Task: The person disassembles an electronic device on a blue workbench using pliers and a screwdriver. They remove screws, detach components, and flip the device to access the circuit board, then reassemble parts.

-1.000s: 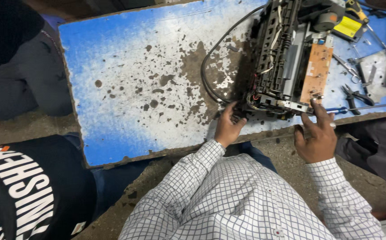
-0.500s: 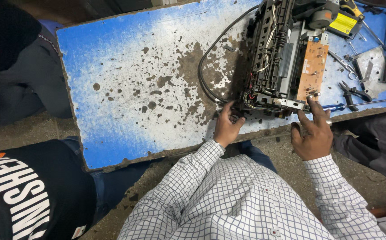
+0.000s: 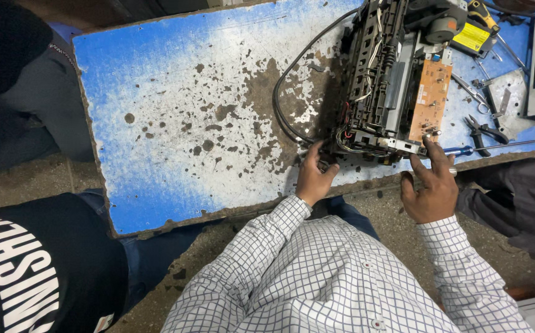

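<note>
From my head camera, the stripped printer (image 3: 394, 80) stands at the right of the blue tabletop (image 3: 187, 123), its long axis running away from me. My left hand (image 3: 312, 176) has its grip closed on the printer's near left corner. My right hand (image 3: 431, 185) lies open, fingertips touching the near right edge beside a screwdriver (image 3: 495, 147).

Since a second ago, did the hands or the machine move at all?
Hardly anything changed. The left hand stays on the near left corner of the opened machine, and the right hand keeps its fingers on the near right edge. Machine, black cable and tools lie where they were.
</note>
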